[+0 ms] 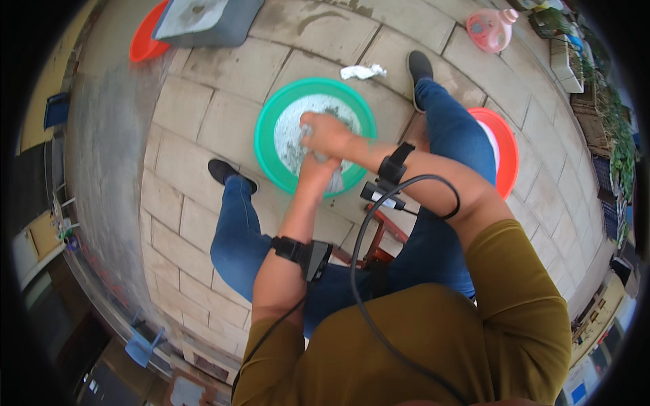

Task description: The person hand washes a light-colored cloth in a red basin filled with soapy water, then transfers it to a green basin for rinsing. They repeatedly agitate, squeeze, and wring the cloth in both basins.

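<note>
A green plastic basin [264,137] stands on the paving between my feet. White suds [289,144] cover the dark-flecked water inside. Over the basin, both of my hands grip a wet grey cloth [335,181]. My right hand [325,134] is closed around its upper part, above the suds. Just below and touching it, my left hand [320,167] closes on the cloth too. A loose end of the cloth hangs by the near rim. My fingers are partly hidden and slightly blurred.
A crumpled white cloth [363,72] lies beyond the basin. A pink detergent jug [491,29] stands at far right, and a red basin [509,157] beside my right leg. A grey tub [223,33] and an orange-red basin [144,43] are at upper left. Cables run along my arms.
</note>
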Tool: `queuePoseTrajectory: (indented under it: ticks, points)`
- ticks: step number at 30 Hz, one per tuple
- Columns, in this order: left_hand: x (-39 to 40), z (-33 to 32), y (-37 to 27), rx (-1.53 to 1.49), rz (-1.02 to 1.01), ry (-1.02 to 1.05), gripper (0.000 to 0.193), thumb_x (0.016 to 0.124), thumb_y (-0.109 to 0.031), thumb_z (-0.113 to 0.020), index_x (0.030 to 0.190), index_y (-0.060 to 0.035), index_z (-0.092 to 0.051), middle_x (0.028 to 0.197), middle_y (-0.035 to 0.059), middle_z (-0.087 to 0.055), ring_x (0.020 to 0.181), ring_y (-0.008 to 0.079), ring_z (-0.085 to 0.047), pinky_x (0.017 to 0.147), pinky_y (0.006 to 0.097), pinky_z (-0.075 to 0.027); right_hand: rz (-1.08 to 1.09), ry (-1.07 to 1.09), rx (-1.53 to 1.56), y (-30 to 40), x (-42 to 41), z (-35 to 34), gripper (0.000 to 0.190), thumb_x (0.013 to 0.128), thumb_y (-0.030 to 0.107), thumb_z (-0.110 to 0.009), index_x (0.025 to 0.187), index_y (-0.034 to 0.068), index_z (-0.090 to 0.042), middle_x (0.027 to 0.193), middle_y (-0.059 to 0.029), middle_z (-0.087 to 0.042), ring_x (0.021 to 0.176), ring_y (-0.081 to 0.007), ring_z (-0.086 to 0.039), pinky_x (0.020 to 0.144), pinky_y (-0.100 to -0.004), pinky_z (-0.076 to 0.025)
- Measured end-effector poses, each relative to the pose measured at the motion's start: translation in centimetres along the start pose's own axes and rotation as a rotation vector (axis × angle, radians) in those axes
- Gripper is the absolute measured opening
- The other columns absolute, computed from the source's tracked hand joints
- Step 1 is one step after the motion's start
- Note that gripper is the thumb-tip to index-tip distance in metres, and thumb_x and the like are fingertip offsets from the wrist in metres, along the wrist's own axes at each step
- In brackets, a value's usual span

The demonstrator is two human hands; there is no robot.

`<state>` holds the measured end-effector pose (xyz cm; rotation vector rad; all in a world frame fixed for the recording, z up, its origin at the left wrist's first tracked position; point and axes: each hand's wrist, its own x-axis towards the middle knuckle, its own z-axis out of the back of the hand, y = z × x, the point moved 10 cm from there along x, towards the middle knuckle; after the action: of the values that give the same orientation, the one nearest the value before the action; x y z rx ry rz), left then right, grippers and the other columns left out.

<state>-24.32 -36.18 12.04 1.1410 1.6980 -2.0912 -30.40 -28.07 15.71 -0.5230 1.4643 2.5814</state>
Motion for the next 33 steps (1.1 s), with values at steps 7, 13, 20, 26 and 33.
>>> queuePoseTrajectory:
  ticks: [7, 13, 20, 26, 33]
  points:
    - [-0.9, 0.7, -3.0, 0.132, -0.173, 0.099, 0.061, 0.075, -0.021, -0.071, 0.122, 0.0027, -0.042, 0.108, 0.011, -0.057, 0.097, 0.0184, -0.056, 0.08, 0.0304, -0.046, -0.121, 0.223, 0.145, -0.5, -0.7, 0.4, 0.058, 0.069, 0.039, -0.069, 0.115, 0.007, -0.054, 0.103, -0.0181, -0.061, 0.096, -0.0288, -0.06, 0.069, -0.0402, -0.054]
    - [-2.2, 3.4, -4.8, -0.298, -0.066, 0.2, 0.05, 0.079, -0.026, -0.069, 0.116, 0.0011, -0.05, 0.109, 0.0098, -0.058, 0.098, 0.0169, -0.057, 0.085, 0.0287, -0.045, -0.095, 0.205, 0.349, 1.3, -0.8, 2.8, 0.059, 0.067, 0.034, -0.073, 0.115, 0.007, -0.053, 0.105, -0.0164, -0.061, 0.094, -0.026, -0.061, 0.067, -0.0387, -0.054]
    - [-2.9, 3.1, -3.1, -0.848, 0.289, 0.142, 0.072, 0.086, -0.059, -0.041, 0.133, -0.0051, -0.029, 0.139, 0.0164, -0.029, 0.124, 0.0376, -0.034, 0.097, 0.0579, -0.031, 0.74, -0.111, -0.064, 10.3, -6.2, 5.9, 0.033, 0.065, 0.017, -0.068, 0.096, 0.01, -0.057, 0.092, -0.0071, -0.06, 0.088, -0.03, -0.057, 0.071, -0.0381, -0.048]
    - [-2.4, 2.8, -3.3, -0.817, 0.137, 0.175, 0.072, 0.085, -0.06, -0.042, 0.128, -0.0016, -0.037, 0.125, 0.0187, -0.045, 0.115, 0.0339, -0.045, 0.093, 0.0528, -0.038, 1.182, -0.109, -0.206, 14.6, -12.1, 3.4, 0.022, 0.061, 0.011, -0.064, 0.081, 0.01, -0.053, 0.092, -0.0078, -0.056, 0.091, -0.0306, -0.056, 0.07, -0.0373, -0.05]
    - [-3.2, 2.2, -4.0, -0.951, 0.151, 0.236, 0.058, 0.088, -0.052, -0.043, 0.118, -0.0026, -0.049, 0.113, 0.0157, -0.055, 0.107, 0.0286, -0.052, 0.088, 0.0439, -0.045, 1.236, -0.22, -0.174, 15.5, -13.6, 4.2, 0.021, 0.057, 0.011, -0.063, 0.075, 0.01, -0.053, 0.088, -0.009, -0.054, 0.093, -0.0318, -0.054, 0.066, -0.0378, -0.049]
